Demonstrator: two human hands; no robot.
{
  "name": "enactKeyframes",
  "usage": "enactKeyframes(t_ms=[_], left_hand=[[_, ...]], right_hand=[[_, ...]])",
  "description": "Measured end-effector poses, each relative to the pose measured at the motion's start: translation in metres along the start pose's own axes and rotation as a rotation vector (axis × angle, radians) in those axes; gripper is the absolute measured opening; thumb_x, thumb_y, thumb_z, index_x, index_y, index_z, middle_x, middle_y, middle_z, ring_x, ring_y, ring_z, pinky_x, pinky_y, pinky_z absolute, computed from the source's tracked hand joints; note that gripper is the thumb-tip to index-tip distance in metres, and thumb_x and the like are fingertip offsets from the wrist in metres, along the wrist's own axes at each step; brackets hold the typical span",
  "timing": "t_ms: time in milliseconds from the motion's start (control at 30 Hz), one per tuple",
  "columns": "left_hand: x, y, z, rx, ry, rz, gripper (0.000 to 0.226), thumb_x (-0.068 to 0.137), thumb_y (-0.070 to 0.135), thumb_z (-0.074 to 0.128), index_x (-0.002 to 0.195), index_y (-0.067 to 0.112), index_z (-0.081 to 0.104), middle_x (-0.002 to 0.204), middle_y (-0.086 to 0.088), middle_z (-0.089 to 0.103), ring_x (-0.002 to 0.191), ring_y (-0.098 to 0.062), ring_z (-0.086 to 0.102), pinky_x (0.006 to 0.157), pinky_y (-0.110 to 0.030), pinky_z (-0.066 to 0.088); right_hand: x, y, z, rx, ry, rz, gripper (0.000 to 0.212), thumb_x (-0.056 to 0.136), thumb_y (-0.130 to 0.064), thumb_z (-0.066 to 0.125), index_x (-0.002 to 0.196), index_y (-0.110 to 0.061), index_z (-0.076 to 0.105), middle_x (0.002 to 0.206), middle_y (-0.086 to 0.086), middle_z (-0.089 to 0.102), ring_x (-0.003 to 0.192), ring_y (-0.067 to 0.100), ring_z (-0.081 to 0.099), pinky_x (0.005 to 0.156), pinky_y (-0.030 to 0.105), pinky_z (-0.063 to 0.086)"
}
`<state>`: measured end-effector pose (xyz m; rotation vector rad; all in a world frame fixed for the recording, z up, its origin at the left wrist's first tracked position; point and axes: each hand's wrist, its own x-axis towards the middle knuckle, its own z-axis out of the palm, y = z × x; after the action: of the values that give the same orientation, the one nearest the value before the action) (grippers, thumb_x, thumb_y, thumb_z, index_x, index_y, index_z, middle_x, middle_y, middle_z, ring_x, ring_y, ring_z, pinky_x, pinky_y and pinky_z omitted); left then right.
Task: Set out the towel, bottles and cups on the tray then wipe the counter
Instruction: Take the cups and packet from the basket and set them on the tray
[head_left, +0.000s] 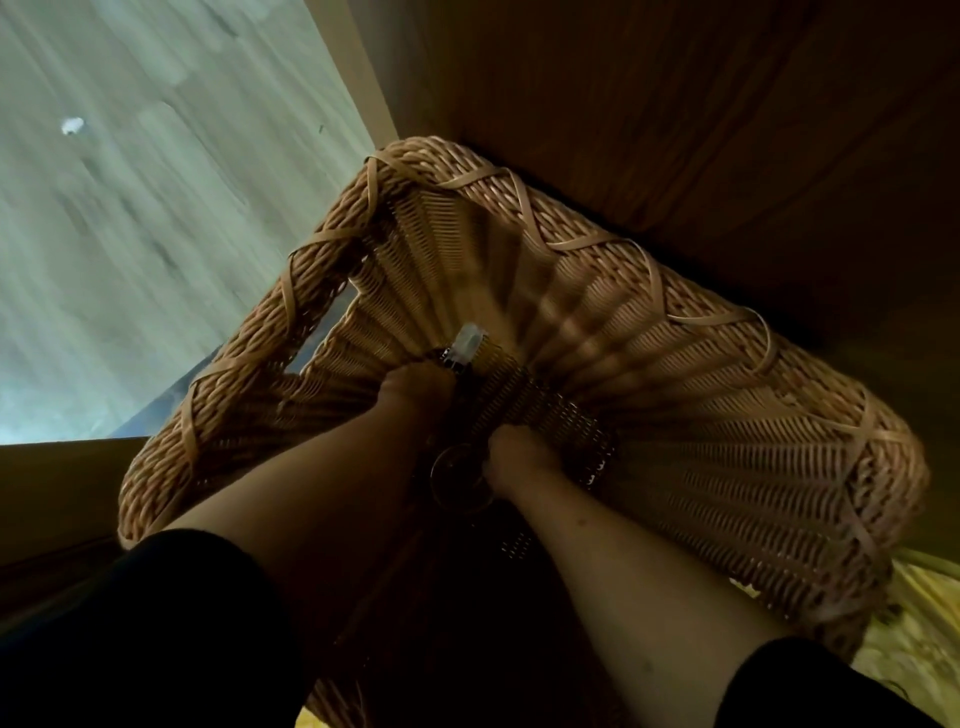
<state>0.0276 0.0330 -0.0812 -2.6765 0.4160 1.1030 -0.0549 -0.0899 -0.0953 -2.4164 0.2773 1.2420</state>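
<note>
I look down into a deep wicker basket (675, 332) with both forearms reaching inside. My left hand (415, 387) is closed around a dark bottle whose pale clear cap (467, 340) sticks up just beyond my fingers. My right hand (517, 460) is lower in the basket, fingers curled on the rim of a round clear glass cup (454, 480) that sits in shadow between my two wrists. The basket floor is dark, so the bottle's body and the rest of the cup are hard to make out. No tray or towel is visible.
The basket stands against a dark wooden cabinet wall (675, 104) at the top right. A pale wood-grain floor (130, 208) lies to the left. A yellow cloth (914, 623) shows under the basket at the lower right. A handle hole (317, 338) opens in the basket's left wall.
</note>
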Motion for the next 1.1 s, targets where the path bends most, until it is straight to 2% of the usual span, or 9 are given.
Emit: enactKeyframes(t_ms=[233,367,467,533,600,667,733,867,1100], left_hand=[[-0.005,0.000,0.003,-0.168,0.034,-0.042,0.031,0.105,0.021,0.041,0.127,0.004,0.054,0.120,-0.016,0.063,0.107,-0.031,0.065,0.087,-0.042,0.056],[-0.020,-0.003,-0.010,-0.279,0.033,-0.088,0.030,0.103,0.023,0.042,0.120,0.004,0.058,0.115,-0.014,0.064,0.102,-0.031,0.064,0.083,-0.037,0.051],[-0.038,-0.008,-0.022,-0.346,0.016,-0.127,0.018,0.098,0.022,0.053,0.110,0.011,0.060,0.092,-0.002,0.060,0.078,-0.017,0.059,0.068,-0.031,0.047],[-0.056,-0.009,-0.027,-0.408,0.031,-0.148,0.010,0.096,0.025,0.057,0.100,0.017,0.061,0.086,0.001,0.058,0.068,-0.010,0.052,0.065,-0.029,0.044],[-0.072,-0.006,-0.030,-0.439,0.053,-0.170,0.012,0.095,0.030,0.059,0.097,0.019,0.064,0.093,-0.002,0.066,0.073,-0.012,0.057,0.066,-0.030,0.045],[-0.089,-0.001,-0.032,-0.459,0.076,-0.195,0.018,0.094,0.031,0.061,0.103,0.015,0.067,0.098,-0.004,0.070,0.084,-0.019,0.065,0.068,-0.030,0.046],[-0.108,0.004,-0.039,-0.519,0.094,-0.202,0.017,0.093,0.029,0.063,0.102,0.016,0.068,0.100,-0.004,0.070,0.091,-0.022,0.066,0.073,-0.031,0.049],[-0.146,0.008,-0.054,-0.598,0.148,-0.191,0.013,0.094,0.026,0.063,0.098,0.017,0.071,0.098,-0.004,0.071,0.087,-0.019,0.066,0.076,-0.031,0.053],[-0.225,0.002,-0.081,-0.687,0.431,-0.165,0.017,0.093,0.030,0.066,0.107,0.022,0.068,0.106,0.003,0.066,0.088,-0.007,0.064,0.083,-0.029,0.057]], right_hand=[[-0.001,0.003,-0.010,-0.007,0.055,0.000,0.026,0.095,-0.013,0.061,0.120,-0.011,0.069,0.129,0.013,0.064,0.118,0.033,0.062,0.093,0.039,0.051],[-0.013,0.007,-0.031,-0.053,0.089,-0.017,0.024,0.094,-0.015,0.064,0.117,-0.012,0.070,0.124,0.012,0.066,0.114,0.032,0.064,0.088,0.036,0.052],[-0.028,0.008,-0.052,-0.091,0.125,-0.024,0.021,0.093,-0.015,0.066,0.113,-0.012,0.071,0.120,0.011,0.067,0.109,0.031,0.065,0.081,0.035,0.052],[-0.039,0.006,-0.065,-0.108,0.150,-0.040,0.021,0.093,-0.016,0.066,0.113,-0.013,0.072,0.118,0.010,0.069,0.108,0.030,0.066,0.081,0.035,0.052],[-0.051,0.004,-0.078,-0.113,0.162,-0.062,0.022,0.094,-0.014,0.063,0.113,-0.014,0.073,0.117,0.009,0.070,0.106,0.029,0.066,0.084,0.034,0.054],[-0.063,0.003,-0.089,-0.120,0.170,-0.085,0.024,0.094,-0.012,0.060,0.114,-0.015,0.074,0.117,0.009,0.069,0.106,0.029,0.066,0.086,0.034,0.054],[-0.076,0.002,-0.099,-0.153,0.183,-0.126,0.024,0.093,-0.013,0.064,0.115,-0.017,0.073,0.116,0.007,0.070,0.105,0.027,0.066,0.086,0.034,0.056],[-0.104,0.001,-0.125,-0.197,0.216,-0.193,0.020,0.091,-0.021,0.069,0.110,-0.018,0.073,0.107,0.004,0.072,0.097,0.024,0.068,0.083,0.038,0.059],[-0.167,-0.014,-0.171,-0.235,0.300,-0.299,0.013,0.093,-0.031,0.067,0.096,-0.024,0.077,0.097,-0.001,0.073,0.090,0.020,0.067,0.081,0.036,0.057]])
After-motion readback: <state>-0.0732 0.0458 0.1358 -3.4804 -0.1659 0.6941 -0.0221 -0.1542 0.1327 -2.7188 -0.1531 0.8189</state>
